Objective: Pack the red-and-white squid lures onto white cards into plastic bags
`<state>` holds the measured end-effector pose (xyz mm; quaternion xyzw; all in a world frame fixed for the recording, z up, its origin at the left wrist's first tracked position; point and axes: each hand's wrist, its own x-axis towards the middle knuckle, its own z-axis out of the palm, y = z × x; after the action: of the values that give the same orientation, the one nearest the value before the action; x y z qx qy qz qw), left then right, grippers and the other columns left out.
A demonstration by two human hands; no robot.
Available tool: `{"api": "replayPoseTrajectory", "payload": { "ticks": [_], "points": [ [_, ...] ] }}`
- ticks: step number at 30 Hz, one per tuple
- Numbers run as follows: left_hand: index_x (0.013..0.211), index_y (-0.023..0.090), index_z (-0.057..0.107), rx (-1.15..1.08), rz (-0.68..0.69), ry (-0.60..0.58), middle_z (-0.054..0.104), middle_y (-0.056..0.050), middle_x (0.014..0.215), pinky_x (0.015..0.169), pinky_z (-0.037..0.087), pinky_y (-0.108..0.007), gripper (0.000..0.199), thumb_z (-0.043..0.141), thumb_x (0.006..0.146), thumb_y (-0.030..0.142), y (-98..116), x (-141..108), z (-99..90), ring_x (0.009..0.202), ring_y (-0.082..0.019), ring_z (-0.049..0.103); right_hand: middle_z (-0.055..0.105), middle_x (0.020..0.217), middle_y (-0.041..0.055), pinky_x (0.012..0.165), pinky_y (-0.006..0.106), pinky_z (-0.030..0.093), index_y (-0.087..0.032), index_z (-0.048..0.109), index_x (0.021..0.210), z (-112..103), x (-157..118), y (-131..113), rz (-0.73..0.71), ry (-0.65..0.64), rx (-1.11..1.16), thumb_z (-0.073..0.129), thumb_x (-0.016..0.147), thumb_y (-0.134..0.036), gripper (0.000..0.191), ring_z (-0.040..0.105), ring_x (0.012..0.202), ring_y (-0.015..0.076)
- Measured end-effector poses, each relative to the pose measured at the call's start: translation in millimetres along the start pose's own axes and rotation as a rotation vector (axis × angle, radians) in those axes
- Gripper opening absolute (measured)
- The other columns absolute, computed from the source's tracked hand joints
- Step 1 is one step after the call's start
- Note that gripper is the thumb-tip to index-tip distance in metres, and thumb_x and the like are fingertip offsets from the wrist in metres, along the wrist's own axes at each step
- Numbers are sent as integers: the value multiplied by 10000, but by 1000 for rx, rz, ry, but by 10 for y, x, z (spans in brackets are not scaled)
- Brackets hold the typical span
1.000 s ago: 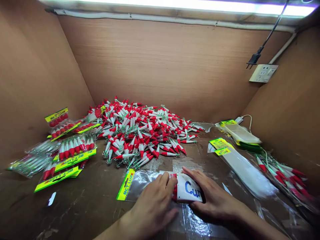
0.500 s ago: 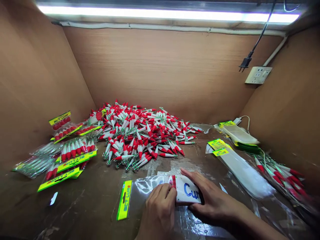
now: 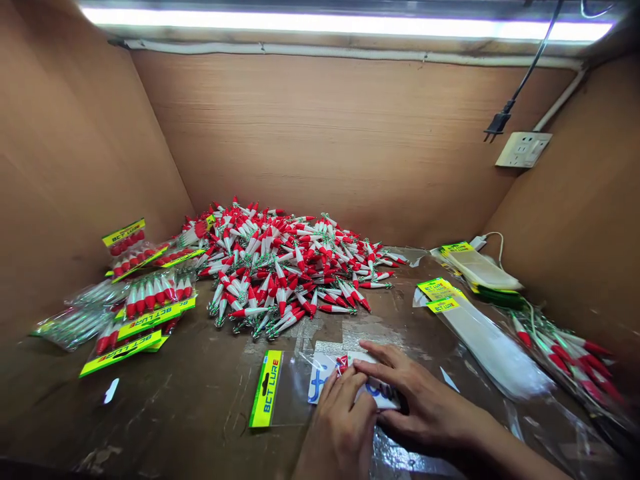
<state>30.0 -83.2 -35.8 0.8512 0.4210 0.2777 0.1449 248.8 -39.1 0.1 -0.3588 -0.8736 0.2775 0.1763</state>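
A clear plastic bag [image 3: 295, 390] with a yellow BCT LURE header [image 3: 267, 389] lies flat in front of me. A white piece [image 3: 320, 373] with blue lettering and a red mark lies at the bag's right part; whether it is fully inside I cannot tell. My left hand [image 3: 345, 413] has its fingers bent and pressed together over the bag and the white piece's near edge. My right hand [image 3: 420, 383] grips the white piece's right end, thumb on the near side and fingers across the top. The fingers hide much of the lettering.
Behind my hands rises a large pile of red-and-white squid lures [image 3: 290, 267]. Packed bags of lures [image 3: 155, 297] are stacked at left. At right lie flat bags with headers [image 3: 490, 340] and more loose lures [image 3: 565, 353]. A plug [image 3: 497, 125] hangs above.
The white piece was bent and now lies flatter, showing more lettering to the left. My left hand has moved right, closer to my right hand. The bag's header has shifted slightly right.
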Motion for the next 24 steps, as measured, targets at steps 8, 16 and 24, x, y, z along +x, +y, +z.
{"api": "replayPoseTrajectory", "payload": {
  "ticks": [8,16,24],
  "points": [
    [1607,182,141,177,-75,-253,178,-202,1664,1199,214,-667,1211,825,696,591,-254,206,-469,1536,-410,112,306,1639,116,1177,512,352,-275,580,1414,-34,8,11,-4,-5,15,761,793,-290,647,352,1474,334],
    [1487,78,381,160,15,-337,359,-274,1575,1226,157,-597,1146,776,612,704,-209,564,-258,1524,-415,183,210,1678,57,1199,484,332,-332,498,1484,-86,-35,-116,-146,74,-18,726,828,-275,697,293,1504,324],
    [1281,182,534,-321,-54,-108,651,-129,1165,950,477,-527,756,747,719,640,-60,1065,-1151,974,-309,640,265,1652,83,1225,555,260,-300,241,1584,-249,-219,8,36,668,101,536,981,-461,690,264,1510,333]
  ]
}}
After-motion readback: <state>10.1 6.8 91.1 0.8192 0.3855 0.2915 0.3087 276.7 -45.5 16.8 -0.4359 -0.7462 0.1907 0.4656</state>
